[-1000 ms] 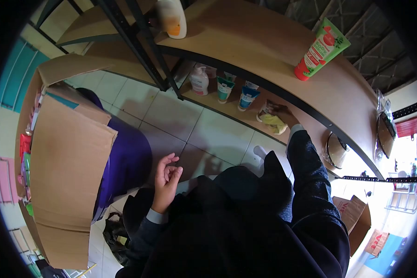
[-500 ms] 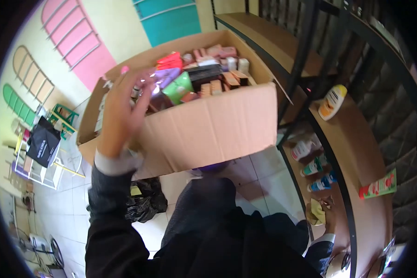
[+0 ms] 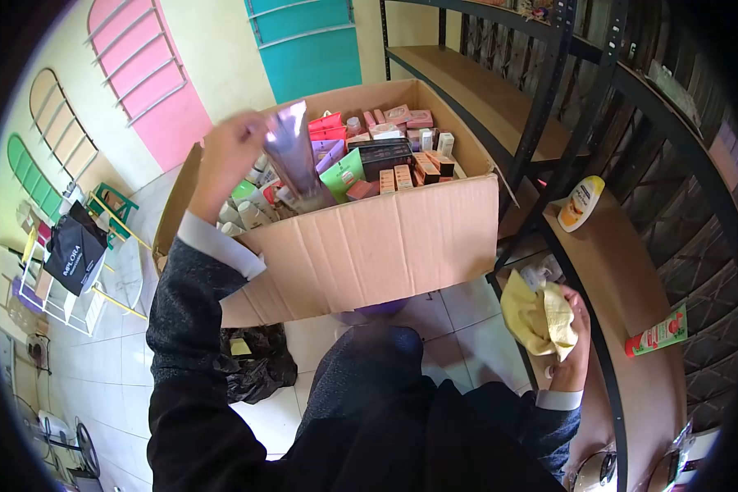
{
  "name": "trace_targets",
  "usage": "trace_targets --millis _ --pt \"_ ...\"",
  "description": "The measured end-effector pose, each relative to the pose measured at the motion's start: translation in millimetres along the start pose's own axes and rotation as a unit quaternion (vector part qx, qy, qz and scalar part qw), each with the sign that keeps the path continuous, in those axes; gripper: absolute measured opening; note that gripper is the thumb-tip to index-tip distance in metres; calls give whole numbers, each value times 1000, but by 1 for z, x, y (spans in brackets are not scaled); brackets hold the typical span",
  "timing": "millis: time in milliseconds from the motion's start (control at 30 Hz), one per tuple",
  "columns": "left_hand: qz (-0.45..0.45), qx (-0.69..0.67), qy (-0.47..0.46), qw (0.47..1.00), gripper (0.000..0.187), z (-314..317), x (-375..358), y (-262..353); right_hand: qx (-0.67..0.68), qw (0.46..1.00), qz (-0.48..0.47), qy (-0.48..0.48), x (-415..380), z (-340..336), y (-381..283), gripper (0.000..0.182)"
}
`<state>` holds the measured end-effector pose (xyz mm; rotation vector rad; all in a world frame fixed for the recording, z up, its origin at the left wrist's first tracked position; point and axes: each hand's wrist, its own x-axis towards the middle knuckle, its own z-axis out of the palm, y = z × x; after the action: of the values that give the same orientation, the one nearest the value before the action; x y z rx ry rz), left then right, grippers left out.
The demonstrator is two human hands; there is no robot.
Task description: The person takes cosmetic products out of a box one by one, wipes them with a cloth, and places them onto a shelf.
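My left hand (image 3: 228, 160) is above the left side of a big cardboard box (image 3: 377, 242), its fingers closed on the top of a shiny, dark purplish squeeze tube (image 3: 293, 156). The tube stands tilted, its lower end still among the packed goods. Small cartons (image 3: 403, 177), a green pack (image 3: 341, 174) and white bottles (image 3: 252, 216) fill the box. To the right, my right hand (image 3: 579, 328) grips a crumpled yellow cloth (image 3: 535, 316) beside the shelf. The cloth partly covers the things on the lower shelf.
On the shelf (image 3: 611, 271) at right stand a white and yellow bottle (image 3: 581, 203) and a red and green tube (image 3: 658, 334). Black metal posts (image 3: 541, 107) rise beside the box. A black plastic bag (image 3: 258, 369) lies on the tiled floor, and a white rack (image 3: 74, 312) stands at left.
My left hand has risen from inside the box, pulling the tube partly up. My right hand has lifted the yellow cloth away from the lower shelf, up and toward the box.
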<state>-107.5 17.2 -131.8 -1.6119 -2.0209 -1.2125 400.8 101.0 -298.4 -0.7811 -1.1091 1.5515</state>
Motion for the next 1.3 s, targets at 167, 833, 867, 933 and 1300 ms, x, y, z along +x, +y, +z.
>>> trace_targets --millis 167,833,867,933,1300 --pt "47 -387 189 901 18 -16 20 101 288 955 -51 -55 7 85 -65 55" --pt "-60 -727 -7 684 18 112 -23 233 -177 960 -216 -31 -42 77 -3 61" --pt "-83 -727 -3 682 20 130 -29 232 -113 967 -217 -73 -41 77 -7 74" --pt "-133 -750 -23 647 26 154 -51 251 -87 976 -190 -65 -51 104 -9 79" --pt "-143 -760 -255 581 51 195 -137 241 -506 802 -295 119 -79 84 -4 53"
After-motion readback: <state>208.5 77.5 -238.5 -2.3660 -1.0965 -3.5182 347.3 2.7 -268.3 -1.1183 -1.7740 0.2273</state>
